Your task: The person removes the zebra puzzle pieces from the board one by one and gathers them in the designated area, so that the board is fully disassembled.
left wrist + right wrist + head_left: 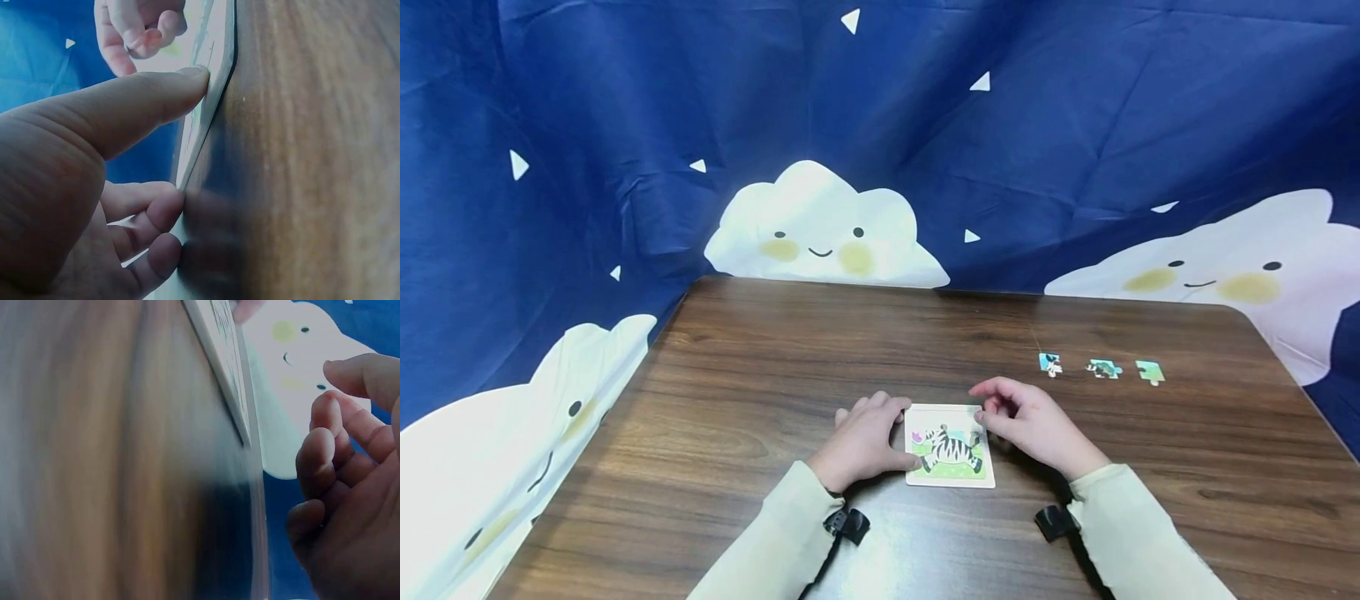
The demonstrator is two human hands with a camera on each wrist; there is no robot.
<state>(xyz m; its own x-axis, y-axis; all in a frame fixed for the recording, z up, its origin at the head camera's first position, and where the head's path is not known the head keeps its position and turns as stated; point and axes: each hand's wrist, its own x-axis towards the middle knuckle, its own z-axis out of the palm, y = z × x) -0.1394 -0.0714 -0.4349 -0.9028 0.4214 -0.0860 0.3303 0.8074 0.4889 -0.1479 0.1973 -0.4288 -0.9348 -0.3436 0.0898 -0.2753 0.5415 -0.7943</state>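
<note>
A square zebra jigsaw puzzle board (950, 482) with a pale frame lies flat on the table. My left hand (867, 442) rests at its left side, the thumb straight on the frame and the index fingertip near the upper left corner. In the left wrist view, the other fingertips (164, 253) stay beside the board's edge. Over the upper right corner hovers my right hand (1026, 421), fingers loosely bent and nothing visible between them. The right wrist view shows its thumb (362, 375) apart from the fingers. A strip along the picture's top looks plain white.
Three loose jigsaw pieces lie in a row at the back right: a blue and white one (1050, 364), a patterned one (1104, 368) and a green one (1149, 372). The brown wooden table (760, 358) ends at a blue cloud-print curtain (925, 108).
</note>
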